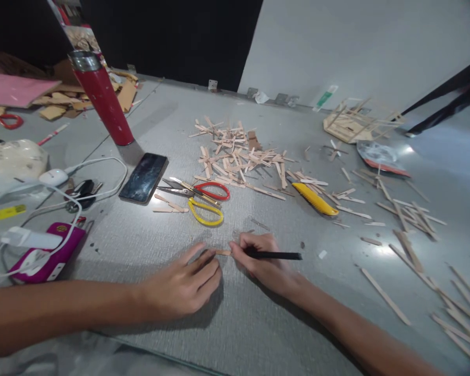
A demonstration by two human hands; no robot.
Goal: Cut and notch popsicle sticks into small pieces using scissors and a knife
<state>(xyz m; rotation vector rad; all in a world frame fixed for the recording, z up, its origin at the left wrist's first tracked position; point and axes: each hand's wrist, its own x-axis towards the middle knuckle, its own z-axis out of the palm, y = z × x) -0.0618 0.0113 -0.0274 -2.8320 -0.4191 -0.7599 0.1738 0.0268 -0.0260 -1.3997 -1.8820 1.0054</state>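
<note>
My left hand (pixel 186 284) holds one end of a small piece of wooden craft stick (pixel 223 252) low over the grey table, pinched at the fingertips. Close on its right, my right hand (pixel 264 256) grips a slim black pen (pixel 278 255), whose back end points right. The pen's tip is hidden behind my fingers, and the right thumb and forefinger are at the stick's other end. Just beyond my hands lie scissors with one red and one yellow handle (pixel 206 211). A yellow utility knife (pixel 313 198) rests farther to the right.
A heap of craft sticks (pixel 238 156) covers the back middle, and more sticks (pixel 384 295) are scattered right. At left are a phone (pixel 144 177), a red bottle (pixel 104 102), a purple power bank (pixel 49 253) with white cables, and keys (pixel 82 193). A stick frame (pixel 348 125) stands at back right.
</note>
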